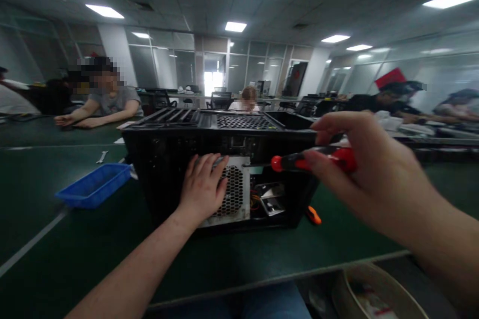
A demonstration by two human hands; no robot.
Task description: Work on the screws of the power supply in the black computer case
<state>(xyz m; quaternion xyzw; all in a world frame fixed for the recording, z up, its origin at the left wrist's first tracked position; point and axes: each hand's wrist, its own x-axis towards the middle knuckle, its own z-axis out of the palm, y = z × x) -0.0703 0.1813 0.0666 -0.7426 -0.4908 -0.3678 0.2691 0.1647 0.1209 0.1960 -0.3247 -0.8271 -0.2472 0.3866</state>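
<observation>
A black computer case [160,159] stands on the green table in front of me. Set in its near side is a grey metal power supply [239,207] with a honeycomb vent. My left hand [204,184] lies flat over the left part of that vent, fingers stretched out. My right hand [355,154] grips a red and black screwdriver [294,162] by its handle, held level and pointing left. The thin shaft reaches the upper right corner of the power supply; whether the tip sits on a screw is too small to tell. Right of it, wires and metal parts show through an opening.
A blue plastic tray [93,187] sits on the table at left, with a wrench [102,157] behind it. An orange-handled tool [313,215] lies right of the case. Below the table edge at right stands a bin [348,291]. Other people sit around the tables beyond.
</observation>
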